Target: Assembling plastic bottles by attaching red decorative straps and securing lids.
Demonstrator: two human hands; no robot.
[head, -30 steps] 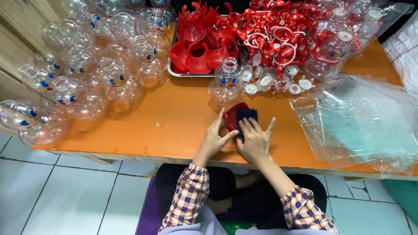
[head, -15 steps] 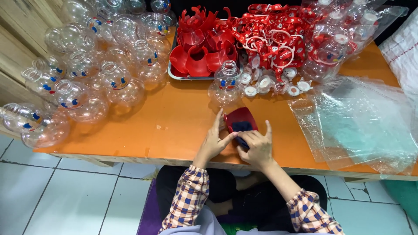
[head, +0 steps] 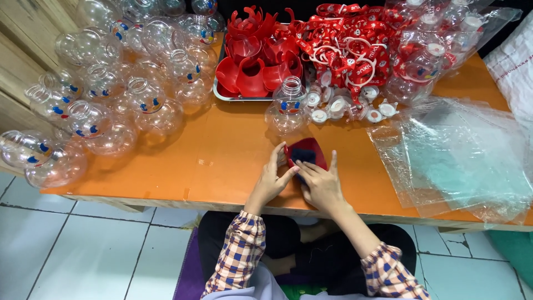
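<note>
Both hands — left hand (head: 270, 181), right hand (head: 320, 185) — on red plastic piece (head: 307, 151)

I sit cross-legged on a white tiled floor (head: 83, 250) at a low orange table (head: 222, 161), in what looks like a small assembly or packing workshop. To my left lies a heap of identical clear plastic bottles (head: 105, 94) with round bodies. At the far side a metal tray (head: 222, 95) holds stacked red plastic parts (head: 255, 61), and beside it lies a pile of red straps (head: 350, 44) and small white caps (head: 333, 108). On my right lie loose clear plastic bags (head: 461, 155).
</note>
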